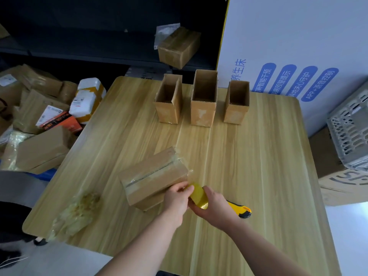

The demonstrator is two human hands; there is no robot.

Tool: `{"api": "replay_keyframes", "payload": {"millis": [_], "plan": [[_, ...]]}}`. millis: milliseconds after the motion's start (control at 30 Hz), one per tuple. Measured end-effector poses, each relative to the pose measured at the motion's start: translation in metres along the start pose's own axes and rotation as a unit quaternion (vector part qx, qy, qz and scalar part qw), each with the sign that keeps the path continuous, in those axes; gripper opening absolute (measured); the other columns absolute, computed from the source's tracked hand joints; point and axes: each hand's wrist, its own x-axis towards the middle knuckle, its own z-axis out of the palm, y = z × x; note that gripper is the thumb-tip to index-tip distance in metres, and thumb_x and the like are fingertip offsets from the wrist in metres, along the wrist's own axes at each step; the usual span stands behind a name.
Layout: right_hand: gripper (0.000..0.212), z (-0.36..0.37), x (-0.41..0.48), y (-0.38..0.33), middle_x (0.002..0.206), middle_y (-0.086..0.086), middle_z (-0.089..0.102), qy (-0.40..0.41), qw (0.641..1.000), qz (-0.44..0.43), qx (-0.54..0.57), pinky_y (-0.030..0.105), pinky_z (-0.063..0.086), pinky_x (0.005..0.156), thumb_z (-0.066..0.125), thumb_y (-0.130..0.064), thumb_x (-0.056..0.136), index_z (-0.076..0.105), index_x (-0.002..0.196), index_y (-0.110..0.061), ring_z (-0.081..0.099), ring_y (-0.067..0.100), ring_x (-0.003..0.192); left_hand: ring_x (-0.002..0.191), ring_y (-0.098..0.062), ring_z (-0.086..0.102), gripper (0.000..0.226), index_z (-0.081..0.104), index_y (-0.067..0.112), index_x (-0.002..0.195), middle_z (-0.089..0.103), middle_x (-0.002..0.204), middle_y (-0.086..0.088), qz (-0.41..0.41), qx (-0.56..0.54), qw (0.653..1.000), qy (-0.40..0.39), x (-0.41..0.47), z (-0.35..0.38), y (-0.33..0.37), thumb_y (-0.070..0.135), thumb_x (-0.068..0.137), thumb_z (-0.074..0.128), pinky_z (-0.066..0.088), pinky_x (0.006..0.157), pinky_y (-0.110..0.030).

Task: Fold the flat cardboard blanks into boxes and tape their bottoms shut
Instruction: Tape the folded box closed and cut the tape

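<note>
Near centre: my right hand (216,209), fingers curled round the yellow tape roll (199,196); my left hand (177,198), fingertips pinching at the roll's far edge. Just right: yellow-black knife (242,211) on the table (258,156). Near left: crumpled tape wad (75,214). Touching my left hand: taped box (153,176), seam up. Far, upright in a row: left open box (168,100), middle open box (204,100), right open box (237,103).

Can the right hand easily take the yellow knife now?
Probably not at once: the right hand grips the tape roll. The knife lies close by its wrist, on bare table.
</note>
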Motion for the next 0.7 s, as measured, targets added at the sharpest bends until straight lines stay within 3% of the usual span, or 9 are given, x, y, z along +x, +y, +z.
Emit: {"api": "replay_keyframes", "payload": {"millis": [133, 200, 267, 400, 567, 667, 700], "plan": [[0.057, -0.008, -0.002, 0.022, 0.105, -0.005, 0.059, 0.017, 1.000, -0.014, 0.016, 0.029, 0.048, 0.082, 0.049, -0.060, 0.077, 0.055, 0.118, -0.021, 0.059, 0.016, 0.095, 0.080, -0.022, 0.062, 0.020, 0.067, 0.016, 0.088, 0.068, 0.094, -0.010, 0.013, -0.030, 0.999, 0.020, 0.003, 0.001, 0.012, -0.003, 0.089, 0.061, 0.053, 0.083, -0.042], [0.052, -0.014, 0.002, 0.041, 0.124, -0.003, 0.053, 0.041, 0.996, 0.022, -0.073, 0.030, 0.044, 0.092, 0.050, -0.046, 0.087, 0.049, 0.132, -0.022, 0.052, 0.020, 0.114, 0.081, -0.022, 0.062, 0.016, 0.066, 0.014, 0.087, 0.068, 0.092, -0.010, 0.013, -0.012, 1.000, 0.015, 0.003, -0.004, 0.016, -0.002, 0.088, 0.063, 0.052, 0.088, -0.045], [0.050, -0.014, 0.006, 0.057, 0.135, -0.004, 0.046, 0.009, 0.982, 0.074, -0.174, 0.032, 0.042, 0.097, 0.054, -0.032, 0.091, 0.041, 0.139, -0.026, 0.045, 0.021, 0.123, 0.083, -0.023, 0.062, 0.011, 0.066, 0.013, 0.087, 0.068, 0.090, -0.009, 0.014, 0.019, 1.000, 0.004, 0.003, -0.008, 0.018, 0.002, 0.086, 0.068, 0.052, 0.088, -0.045], [0.048, -0.003, 0.011, 0.075, 0.125, -0.003, 0.051, -0.047, 0.961, 0.113, -0.248, 0.033, 0.045, 0.092, 0.049, -0.015, 0.093, 0.041, 0.138, -0.029, 0.048, 0.021, 0.117, 0.081, -0.021, 0.062, 0.008, 0.068, 0.013, 0.085, 0.068, 0.086, -0.007, 0.034, 0.082, 0.996, -0.016, 0.009, -0.016, 0.018, 0.013, 0.082, 0.075, 0.051, 0.078, -0.036], [0.035, -0.011, 0.011, 0.071, 0.119, 0.005, 0.051, -0.086, 0.958, 0.118, -0.247, 0.037, 0.048, 0.084, 0.045, -0.012, 0.093, 0.043, 0.127, -0.017, 0.056, 0.028, 0.107, 0.083, -0.022, 0.063, 0.010, 0.069, 0.012, 0.087, 0.070, 0.089, -0.009, 0.040, 0.124, 0.991, -0.038, 0.017, -0.024, 0.021, 0.016, 0.081, 0.077, 0.053, 0.086, -0.041], [0.009, -0.037, 0.003, 0.059, 0.100, 0.004, 0.054, -0.030, 0.983, 0.083, -0.163, 0.039, 0.049, 0.072, 0.042, -0.022, 0.095, 0.044, 0.102, -0.018, 0.059, 0.030, 0.086, 0.085, -0.022, 0.063, 0.009, 0.069, 0.011, 0.090, 0.071, 0.095, -0.013, 0.044, 0.118, 0.991, -0.050, 0.018, -0.026, 0.020, 0.016, 0.084, 0.073, 0.052, 0.083, -0.038], [0.010, -0.048, 0.000, 0.051, 0.094, 0.001, 0.054, -0.008, 0.985, 0.051, -0.162, 0.039, 0.049, 0.068, 0.041, -0.029, 0.097, 0.043, 0.098, -0.019, 0.058, 0.029, 0.080, 0.086, -0.022, 0.063, 0.010, 0.069, 0.010, 0.092, 0.071, 0.098, -0.014, 0.044, 0.116, 0.991, -0.056, 0.018, -0.026, 0.020, 0.016, 0.085, 0.072, 0.052, 0.084, -0.038]]}}
